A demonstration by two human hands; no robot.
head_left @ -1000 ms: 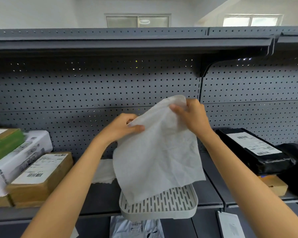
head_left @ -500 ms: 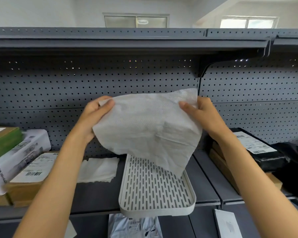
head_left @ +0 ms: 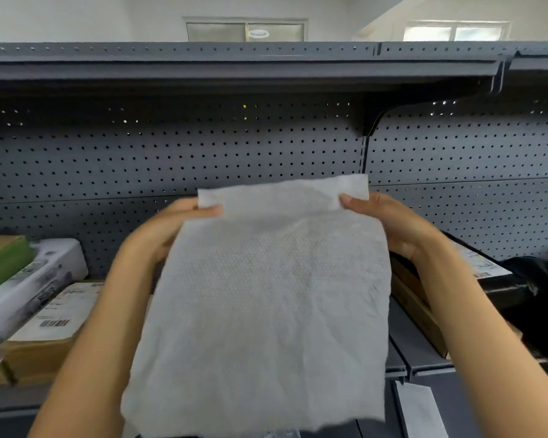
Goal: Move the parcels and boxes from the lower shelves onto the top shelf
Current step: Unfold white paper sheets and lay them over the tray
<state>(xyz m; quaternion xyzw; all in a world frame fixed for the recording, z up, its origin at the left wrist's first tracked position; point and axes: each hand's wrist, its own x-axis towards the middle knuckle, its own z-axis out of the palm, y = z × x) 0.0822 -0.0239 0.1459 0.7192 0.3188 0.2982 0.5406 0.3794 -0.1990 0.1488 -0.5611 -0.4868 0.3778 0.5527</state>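
pinching the white sheet [head_left: 266, 305] by its top corners, left hand [head_left: 174, 226] and right hand [head_left: 389, 222] hold it taut, probably to spread it flat.

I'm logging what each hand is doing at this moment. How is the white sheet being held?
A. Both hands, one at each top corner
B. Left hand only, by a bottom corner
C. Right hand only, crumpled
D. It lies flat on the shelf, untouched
A: the left hand and right hand each pinch a top corner of the white sheet, which hangs spread open in front of the pegboard shelving.
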